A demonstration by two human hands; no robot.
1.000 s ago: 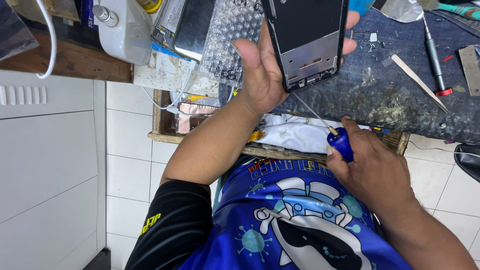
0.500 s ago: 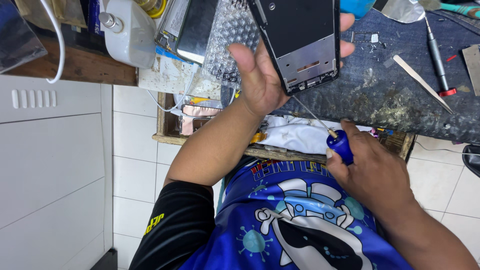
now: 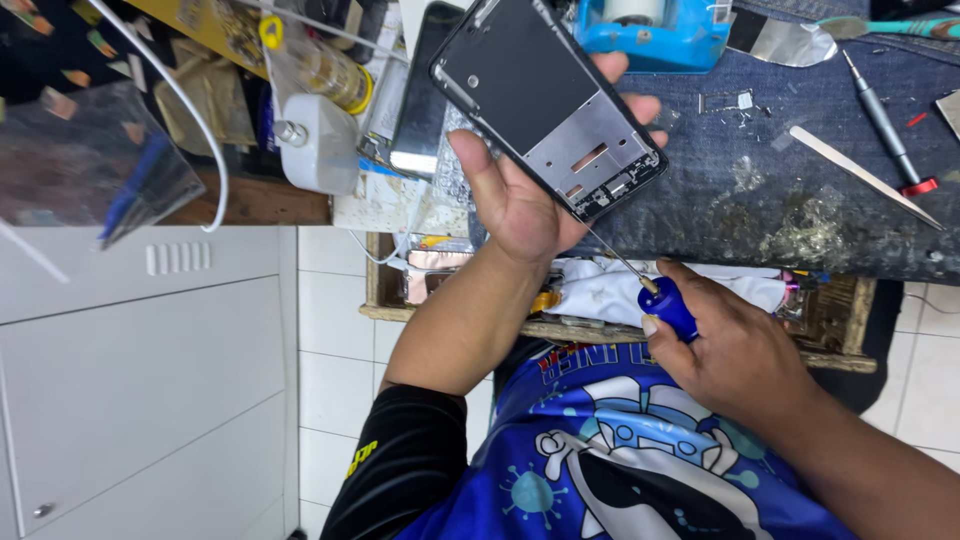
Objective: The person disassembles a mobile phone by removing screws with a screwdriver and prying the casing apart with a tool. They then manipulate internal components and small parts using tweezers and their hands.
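My left hand (image 3: 520, 195) grips an opened phone frame (image 3: 545, 100), its dark and silver inside facing me, held above the dark blue denim work mat (image 3: 780, 190). My right hand (image 3: 730, 345) holds a small screwdriver with a blue handle (image 3: 668, 305). Its thin metal shaft (image 3: 620, 262) points up at the lower end of the phone frame, and the tip sits close to or on that edge.
On the mat lie a grey screwdriver with a red tip (image 3: 885, 125), a flat pale pry stick (image 3: 865, 178), tiny screws (image 3: 725, 102) and a blue tape dispenser (image 3: 660, 30). An open wooden drawer (image 3: 560, 325) with a white cloth sits below. Bottles and clutter stand at left.
The phone frame in my left hand has tilted, its top swinging left. My right hand with the screwdriver stays near the frame's lower end. The view has shifted slightly.
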